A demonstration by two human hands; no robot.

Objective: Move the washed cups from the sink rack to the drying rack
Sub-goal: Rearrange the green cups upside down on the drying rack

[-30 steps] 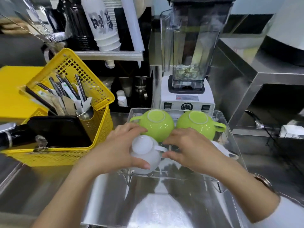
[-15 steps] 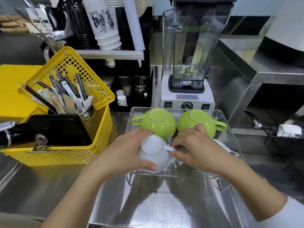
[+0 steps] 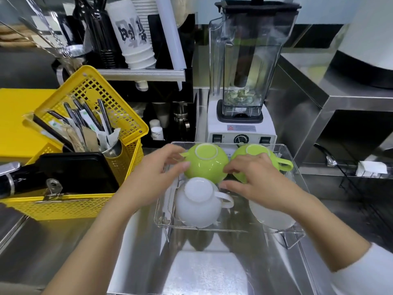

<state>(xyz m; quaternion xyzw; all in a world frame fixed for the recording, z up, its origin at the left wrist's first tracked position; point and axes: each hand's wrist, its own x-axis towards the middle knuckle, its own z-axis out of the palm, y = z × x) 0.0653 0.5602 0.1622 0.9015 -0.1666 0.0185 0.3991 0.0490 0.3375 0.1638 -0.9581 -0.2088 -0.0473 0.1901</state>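
Note:
A clear drying rack (image 3: 231, 230) sits over the steel sink (image 3: 204, 273). Upside down in it are two green cups at the back, the left green cup (image 3: 205, 165) and the right green cup (image 3: 278, 161), and two white cups in front, the left white cup (image 3: 197, 204) and the right white cup (image 3: 274, 217). My left hand (image 3: 157, 175) pinches the left green cup at its handle and left side. My right hand (image 3: 255, 184) lies over the right cups, fingers spread, fingertips touching the left green cup's right side. The left white cup stands free.
A yellow basket (image 3: 85, 201) with a cutlery holder and a black tray stands left of the rack. A blender (image 3: 242, 86) stands right behind it. Paper cups and a shelf are at the back, a steel counter (image 3: 331, 99) at the right.
Both hands let go of the left white cup, which now rests in the rack's front left. They moved back onto the left green cup.

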